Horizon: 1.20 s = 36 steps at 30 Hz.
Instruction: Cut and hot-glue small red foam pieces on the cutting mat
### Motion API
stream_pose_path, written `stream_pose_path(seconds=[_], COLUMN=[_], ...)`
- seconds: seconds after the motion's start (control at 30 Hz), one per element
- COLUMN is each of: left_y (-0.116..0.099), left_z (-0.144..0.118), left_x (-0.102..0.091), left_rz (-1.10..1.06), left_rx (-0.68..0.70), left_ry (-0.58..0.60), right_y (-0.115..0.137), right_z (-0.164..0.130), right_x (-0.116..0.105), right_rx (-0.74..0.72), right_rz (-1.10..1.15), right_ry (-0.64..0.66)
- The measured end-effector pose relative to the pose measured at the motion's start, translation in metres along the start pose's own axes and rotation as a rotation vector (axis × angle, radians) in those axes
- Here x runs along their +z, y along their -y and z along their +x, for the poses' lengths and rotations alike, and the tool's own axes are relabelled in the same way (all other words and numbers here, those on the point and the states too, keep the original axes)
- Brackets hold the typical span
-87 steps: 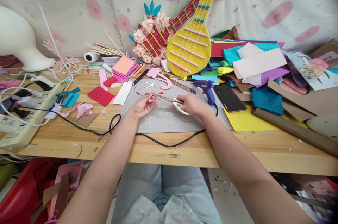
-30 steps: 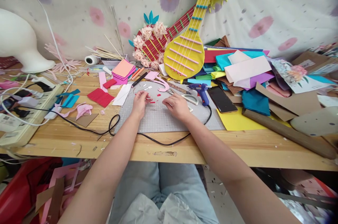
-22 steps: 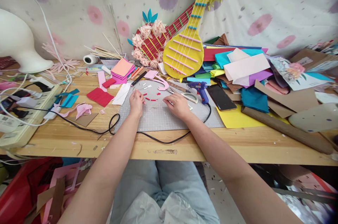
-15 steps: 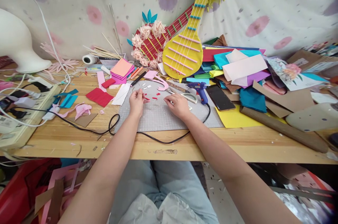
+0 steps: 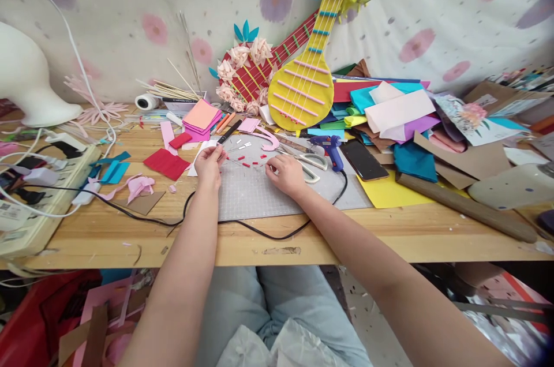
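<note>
Brightness: the scene was bright and evenly lit, soft daylight-like light falling from above and in front.
Shadows: only faint, short ones lay under the hands and beside the black cable (image 5: pixel 259 228) on the surface (image 5: pixel 130 240); the space beneath the surface was much darker.
Glare: the dark phone screen (image 5: pixel 362 160) carried a dull sheen; the white rounded form (image 5: pixel 26 78) looked nearly washed out.
Distortion: wide-angle bending curved the surface's front edge and stretched the forearms.
Sharpness: the centre was crisp; the far right corners were smeared and soft.

left hand (image 5: pixel 208 160) pinch contents too small; power strip (image 5: pixel 43 199) cut off.
</note>
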State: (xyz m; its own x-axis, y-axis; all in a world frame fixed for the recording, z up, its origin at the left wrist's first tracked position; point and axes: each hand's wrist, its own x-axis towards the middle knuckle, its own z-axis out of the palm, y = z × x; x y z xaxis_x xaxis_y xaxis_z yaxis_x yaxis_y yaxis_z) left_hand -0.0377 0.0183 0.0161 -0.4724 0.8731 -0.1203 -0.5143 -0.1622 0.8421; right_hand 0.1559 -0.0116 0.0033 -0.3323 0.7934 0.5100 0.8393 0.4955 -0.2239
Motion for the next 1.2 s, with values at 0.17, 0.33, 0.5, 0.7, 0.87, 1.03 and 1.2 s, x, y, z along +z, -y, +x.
stream_pose_path(seconds=[0.17,0.33,0.5,0.7,0.87,1.03,1.2], left_y=[0.000,-0.002,0.001,0.010,0.009,0.001,-0.003], left_z=[0.005,0.011,0.019,0.031,0.032,0.021,0.009], left_x=[-0.002,-0.005,-0.010,-0.020,-0.025,-0.022,-0.019], left_rz=[0.023,-0.021,0.039,0.419,0.615,0.826,1.135], left_rx=[0.031,0.045,0.139,0.365,0.470,0.495,0.475], left_ry=[0.007,-0.001,-0.071,-0.077,-0.103,-0.105,-0.120], right_y=[0.011,0.011,0.020,0.034,0.027,0.018,0.022], right_z=[0.030,0.076,0.103,0.105,0.098,0.082,0.063], right_x=[0.000,0.000,0.008,0.029,0.035,0.027,0.027], right_rx=[0.164,0.248,0.114,-0.066,0.020,0.024,-0.131], right_rz=[0.070,0.107,-0.009,-0.098,0.009,0.170,0.061], right_ry=[0.039,0.283,0.481,0.509,0.473,0.503,0.455])
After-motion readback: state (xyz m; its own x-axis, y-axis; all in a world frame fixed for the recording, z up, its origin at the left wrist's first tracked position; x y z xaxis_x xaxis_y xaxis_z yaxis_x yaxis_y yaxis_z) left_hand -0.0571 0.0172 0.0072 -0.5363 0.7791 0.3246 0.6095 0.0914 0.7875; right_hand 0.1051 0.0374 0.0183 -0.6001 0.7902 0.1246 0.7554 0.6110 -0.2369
